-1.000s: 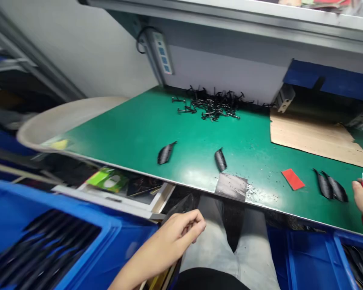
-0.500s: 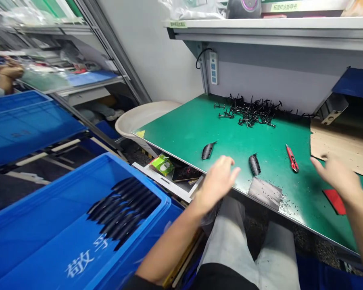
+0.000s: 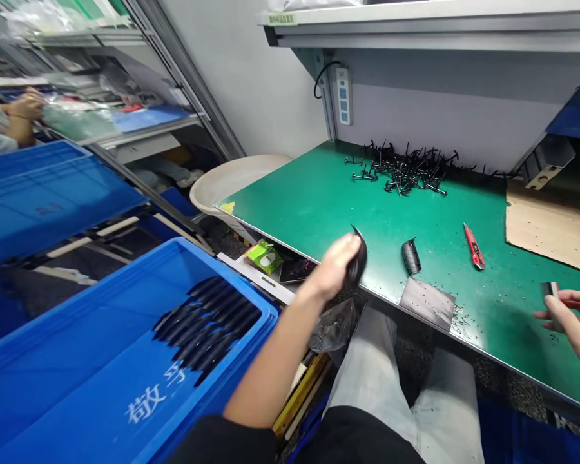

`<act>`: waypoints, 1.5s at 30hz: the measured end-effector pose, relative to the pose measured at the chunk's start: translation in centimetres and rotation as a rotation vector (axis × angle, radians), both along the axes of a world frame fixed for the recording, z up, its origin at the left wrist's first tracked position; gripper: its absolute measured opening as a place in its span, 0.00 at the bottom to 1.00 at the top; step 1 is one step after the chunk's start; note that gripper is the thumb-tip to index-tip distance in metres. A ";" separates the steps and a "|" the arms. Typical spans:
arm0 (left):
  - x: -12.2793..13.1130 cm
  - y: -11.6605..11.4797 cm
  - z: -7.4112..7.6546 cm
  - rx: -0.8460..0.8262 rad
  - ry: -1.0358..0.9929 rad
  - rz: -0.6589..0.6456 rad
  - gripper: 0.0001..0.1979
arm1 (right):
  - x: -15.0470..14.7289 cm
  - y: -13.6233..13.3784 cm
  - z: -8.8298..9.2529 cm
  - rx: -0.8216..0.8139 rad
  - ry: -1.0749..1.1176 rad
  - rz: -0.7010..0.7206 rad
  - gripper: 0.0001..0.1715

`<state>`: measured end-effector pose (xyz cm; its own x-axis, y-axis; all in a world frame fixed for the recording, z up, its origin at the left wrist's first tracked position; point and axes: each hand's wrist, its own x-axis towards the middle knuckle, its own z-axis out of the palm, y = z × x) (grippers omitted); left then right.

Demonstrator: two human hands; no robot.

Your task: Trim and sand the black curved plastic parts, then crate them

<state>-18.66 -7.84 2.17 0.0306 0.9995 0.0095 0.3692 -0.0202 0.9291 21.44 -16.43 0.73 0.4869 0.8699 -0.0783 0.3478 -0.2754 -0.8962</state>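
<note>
My left hand (image 3: pixel 336 263) is closed around a glossy black curved plastic part (image 3: pixel 356 261), held over the table's front edge and blurred by motion. At the right, my right hand (image 3: pixel 573 316) pinches a small flat block (image 3: pixel 550 289) with a dark face and a pale edge; its exact kind is unclear. Between the hands, another black curved part (image 3: pixel 410 257) lies on the green tabletop (image 3: pixel 304 200). Just in front of it is a grey rectangular sheet (image 3: pixel 428 303) with black shavings beside it. A red utility knife (image 3: pixel 473 247) rests farther right.
Rows of black curved parts (image 3: pixel 207 322) lie in a blue bin (image 3: pixel 67 380) at left. Black T-shaped pieces (image 3: pixel 406 169) are heaped at the back. Cardboard (image 3: pixel 551 225) lies at right, below an overhanging shelf (image 3: pixel 415 29). Another person's hand (image 3: pixel 26 109) shows far left.
My left hand has taken hold of the left black curved part, which lay on the table. My right hand now pinches the small block; the red-and-black piece no longer lies on the table.
</note>
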 end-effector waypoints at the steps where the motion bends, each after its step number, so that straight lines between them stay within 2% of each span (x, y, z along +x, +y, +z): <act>1: 1.8 -2.1 -0.8 -0.041 -0.122 -0.046 0.24 | -2.3 -0.4 0.7 0.006 0.216 0.040 0.33; 2: 3.6 -3.9 -1.6 -0.190 -0.451 -0.131 0.27 | -4.6 -0.8 1.2 0.006 0.457 0.095 0.35; 4: 6.6 -6.8 -3.0 -0.427 -0.885 -0.152 0.33 | -9.2 -1.4 1.3 -0.127 0.898 0.260 0.33; 6: 8.4 -8.0 -3.7 -0.534 -1.113 -0.058 0.36 | -12.7 -1.7 0.4 -0.195 1.125 0.388 0.29; 7: 8.8 -8.2 -3.8 -0.537 -1.150 0.001 0.36 | -13.8 -1.8 -0.2 -0.188 1.134 0.433 0.28; 8: 9.0 -8.1 -3.6 -0.527 -1.168 0.049 0.35 | -14.6 -2.1 -0.9 -0.136 1.057 0.458 0.28; 9: 9.0 -7.9 -3.4 -0.516 -1.179 0.082 0.34 | -15.2 -2.5 -1.4 -0.044 0.890 0.454 0.29; 13: 9.2 -7.4 -2.3 -0.501 -1.231 0.135 0.33 | -17.3 -4.9 -2.1 0.458 -0.158 0.352 0.22; 14: 9.5 -7.6 -2.1 -0.493 -1.231 0.157 0.33 | -18.0 -5.4 -1.9 0.543 -0.335 0.373 0.24; 16: 10.0 -8.0 -1.9 -0.479 -1.209 0.207 0.33 | -19.5 -5.9 -1.5 0.648 -0.503 0.467 0.29; 18: 10.5 -8.4 -1.6 -0.459 -1.175 0.293 0.33 | -20.7 -5.9 -1.3 0.682 -0.539 0.523 0.33; 20: 10.7 -8.6 -1.3 -0.434 -1.156 0.345 0.32 | -21.5 -5.7 -1.5 0.671 -0.524 0.507 0.34; 25: 10.6 -8.5 -0.3 -0.315 -1.142 0.280 0.33 | -21.8 -5.6 -2.2 0.645 -0.470 0.426 0.33; 30: 10.5 -8.2 -0.7 -0.260 -1.121 0.311 0.33 | -22.4 -5.1 -2.3 0.647 -0.451 0.408 0.32; 35: 10.8 -8.1 -1.2 -0.298 -1.193 0.354 0.33 | -22.3 -5.0 -2.1 0.622 -0.479 0.396 0.32; 45: 10.3 -8.0 -0.6 -0.353 -1.266 0.335 0.33 | -22.6 -5.0 -1.4 0.588 -0.485 0.461 0.31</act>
<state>-8.37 -15.82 1.62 -0.0507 0.9122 -0.4066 -0.7951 0.2095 0.5691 -1.17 -21.42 -0.62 -0.0583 0.8218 0.5667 0.6882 0.4443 -0.5735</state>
